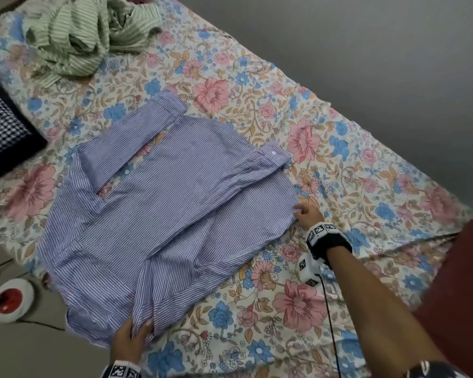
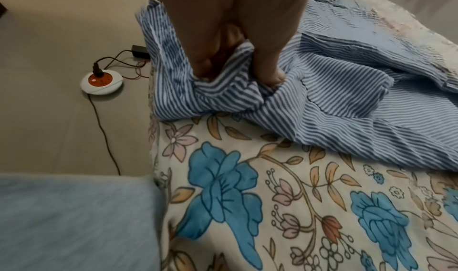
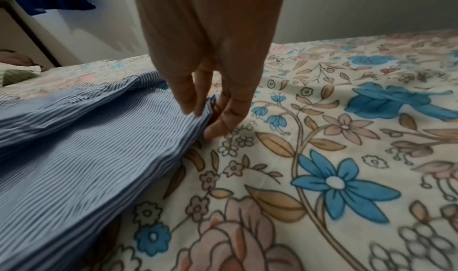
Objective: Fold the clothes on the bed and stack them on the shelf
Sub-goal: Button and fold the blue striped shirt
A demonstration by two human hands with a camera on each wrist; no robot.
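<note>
A blue-and-white striped shirt lies spread on the floral bed, both sleeves folded inward over it. My left hand grips a bunched fold of its near edge, thumb and fingers curled round the cloth. My right hand pinches the shirt's right side edge between thumb and fingertips, low on the sheet. A crumpled green striped garment sits at the far left end of the bed.
A dark checked pillow lies at the bed's left side. On the floor stands a white and red round socket with cables. A maroon cloth hangs at the right. A dark shelf edge shows beyond the bed.
</note>
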